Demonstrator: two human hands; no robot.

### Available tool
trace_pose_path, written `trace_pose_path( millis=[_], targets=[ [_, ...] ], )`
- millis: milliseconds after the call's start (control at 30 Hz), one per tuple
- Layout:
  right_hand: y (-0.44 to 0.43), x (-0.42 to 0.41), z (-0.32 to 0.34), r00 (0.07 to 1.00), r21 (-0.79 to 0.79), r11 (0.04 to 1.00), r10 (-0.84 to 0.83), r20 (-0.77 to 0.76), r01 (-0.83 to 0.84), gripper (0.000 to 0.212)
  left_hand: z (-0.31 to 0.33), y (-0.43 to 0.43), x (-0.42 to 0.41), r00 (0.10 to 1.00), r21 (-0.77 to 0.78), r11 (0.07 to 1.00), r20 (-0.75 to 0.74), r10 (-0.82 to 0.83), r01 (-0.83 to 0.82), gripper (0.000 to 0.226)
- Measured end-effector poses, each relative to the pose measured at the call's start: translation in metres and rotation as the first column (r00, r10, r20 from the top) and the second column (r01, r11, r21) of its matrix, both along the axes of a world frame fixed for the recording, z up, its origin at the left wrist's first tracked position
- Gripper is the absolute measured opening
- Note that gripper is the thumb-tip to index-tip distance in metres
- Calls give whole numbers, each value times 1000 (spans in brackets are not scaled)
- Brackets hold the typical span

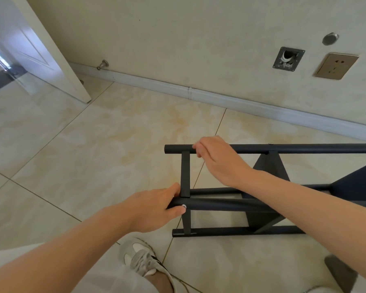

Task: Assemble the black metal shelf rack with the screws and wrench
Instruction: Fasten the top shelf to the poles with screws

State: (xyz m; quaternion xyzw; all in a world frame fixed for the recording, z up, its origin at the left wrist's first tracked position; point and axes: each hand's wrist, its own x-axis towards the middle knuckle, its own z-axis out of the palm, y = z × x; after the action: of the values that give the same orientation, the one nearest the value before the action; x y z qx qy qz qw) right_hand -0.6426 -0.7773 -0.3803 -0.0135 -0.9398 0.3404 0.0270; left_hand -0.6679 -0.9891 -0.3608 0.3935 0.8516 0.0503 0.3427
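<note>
Seemingly both hands (154,206) (218,159) round rack (220,205).

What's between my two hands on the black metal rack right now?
In the head view, a short black metal crossbar joins the near black tube, gripped by the left hand, to the far black tube held by the right hand.

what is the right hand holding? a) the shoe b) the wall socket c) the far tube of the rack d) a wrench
c: the right hand has its fingers curled over the far tube of the black rack, close to that tube's left end, while the left hand grips the near tube.
</note>
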Motion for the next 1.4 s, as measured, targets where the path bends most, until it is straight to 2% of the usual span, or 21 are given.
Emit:
trace_pose_path(
  millis=[200, 500, 567, 633, 800, 967, 1100, 1200, 1300, 1400],
  targets=[
    [-18, -40, -7, 998, -95, 995, -5, 55, 10, 36, -8, -5, 8, 996, 65, 998, -89, -12, 18, 18],
    [-31, -41, -19, 996, -30, 1000, 10, 84, -8, 34, -17, -16, 9, 979, 22, 993, -171, -111, 117, 23],
    [-32, -40, -18, 997, -55, 998, -1, 80, 6, 32, -19, -16, 8, 972, 16, 991, -194, -129, 134, 26],
    [-32, -39, -18, 998, -99, 995, -13, 66, 19, 32, -22, -17, 8, 961, -10, 988, -231, -152, 153, 29],
    [-35, -33, -17, 999, -62, 998, -8, 50, 12, 34, -22, -19, 8, 921, -175, 965, -306, -241, 194, 63],
    [-37, -28, -20, 999, -1, 1000, 6, 31, -6, 35, -22, -20, 11, 934, -200, 960, -257, -246, 198, 59],
    [-42, -24, -21, 1000, 121, 993, 0, -20, 2, 30, -23, -22, 14, 932, -187, 965, -280, -232, 184, 60],
    [-46, -21, -22, 999, 144, 990, 14, -51, -7, 29, -22, -22, 12, 949, -159, 979, -266, -168, 129, 57],
    [-46, -19, -25, 997, 133, 991, 4, -71, 6, 28, -19, -22, 11, 956, -28, 998, -286, -56, 50, 54],
    [-46, -20, -25, 997, 135, 991, -12, -72, 21, 26, -20, -21, 14, 916, 93, 988, -394, -74, 120, 66]
  ],
)
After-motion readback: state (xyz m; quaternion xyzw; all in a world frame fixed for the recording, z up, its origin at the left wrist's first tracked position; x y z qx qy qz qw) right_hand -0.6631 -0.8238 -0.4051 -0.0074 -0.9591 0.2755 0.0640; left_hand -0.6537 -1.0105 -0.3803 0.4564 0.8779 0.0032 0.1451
